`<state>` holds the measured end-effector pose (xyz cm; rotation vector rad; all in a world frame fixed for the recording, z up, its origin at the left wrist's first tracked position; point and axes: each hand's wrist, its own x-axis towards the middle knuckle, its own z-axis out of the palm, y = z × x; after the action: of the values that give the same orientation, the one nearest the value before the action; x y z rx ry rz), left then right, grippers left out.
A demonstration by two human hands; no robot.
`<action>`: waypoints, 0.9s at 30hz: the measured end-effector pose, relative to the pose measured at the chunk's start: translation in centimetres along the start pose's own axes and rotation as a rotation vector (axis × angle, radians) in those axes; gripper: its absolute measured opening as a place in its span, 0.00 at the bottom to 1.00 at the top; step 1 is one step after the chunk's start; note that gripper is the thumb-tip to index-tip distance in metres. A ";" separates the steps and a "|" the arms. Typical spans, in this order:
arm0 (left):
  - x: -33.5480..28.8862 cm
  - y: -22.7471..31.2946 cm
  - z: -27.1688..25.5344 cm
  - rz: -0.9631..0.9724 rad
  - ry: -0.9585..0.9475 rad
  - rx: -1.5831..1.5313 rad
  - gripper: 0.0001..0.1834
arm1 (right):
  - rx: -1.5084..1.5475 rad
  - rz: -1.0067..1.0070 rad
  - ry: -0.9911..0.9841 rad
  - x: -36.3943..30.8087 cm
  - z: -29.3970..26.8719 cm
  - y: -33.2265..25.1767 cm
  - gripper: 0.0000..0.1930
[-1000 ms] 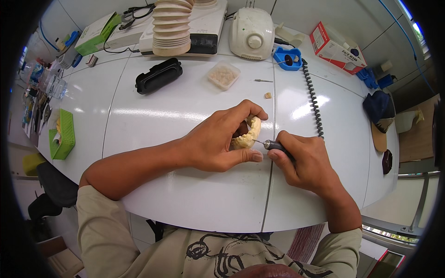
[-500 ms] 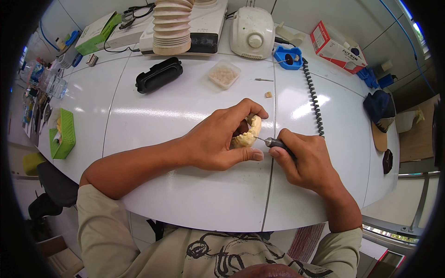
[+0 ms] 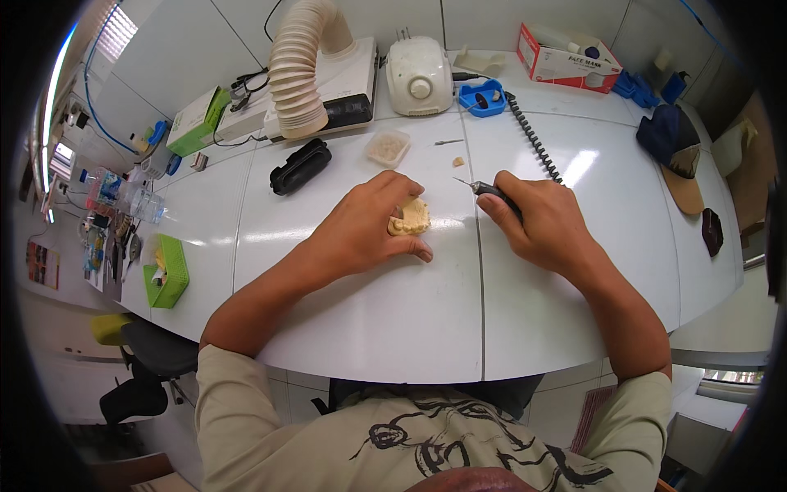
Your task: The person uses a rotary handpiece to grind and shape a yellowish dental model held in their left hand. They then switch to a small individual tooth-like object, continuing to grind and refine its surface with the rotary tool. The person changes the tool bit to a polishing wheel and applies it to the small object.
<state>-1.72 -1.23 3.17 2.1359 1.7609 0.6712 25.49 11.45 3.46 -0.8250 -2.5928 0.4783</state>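
Observation:
My left hand is closed around a cream-coloured plaster dental model, thumb on its near side and fingers on its far side. A row of teeth shows along its edge; my fingers hide part of it. In my right hand is a dark rotary handpiece, gripped like a pen. Its thin bur points left and away from me, apart from the model. Beyond the handpiece lie a small yellowish piece and a loose metal bur.
Behind my left hand stand a clear tub of pale pieces and a black case. A ribbed hose, a white control unit and a blue tray line the back. The coiled cord runs beside my right hand.
The bur has come away from the dental model. My left hand has turned the model so a broader face shows. The whole view has shifted and tilted.

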 end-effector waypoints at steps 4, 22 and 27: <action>0.1 0.4 -0.7 -0.040 -0.049 0.000 0.48 | -0.016 0.010 -0.034 0.0 -0.3 0.0 0.23; 21.4 8.5 2.1 0.074 0.009 -0.129 0.43 | -0.165 0.003 -0.190 -1.0 0.8 -0.6 0.21; 30.4 9.2 11.6 0.279 -0.007 0.081 0.49 | -0.124 -0.066 -0.176 -1.2 1.6 -0.8 0.20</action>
<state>16.47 27.30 3.03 2.4640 1.5237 0.6670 25.32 9.84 2.12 -0.7653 -2.8267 0.3905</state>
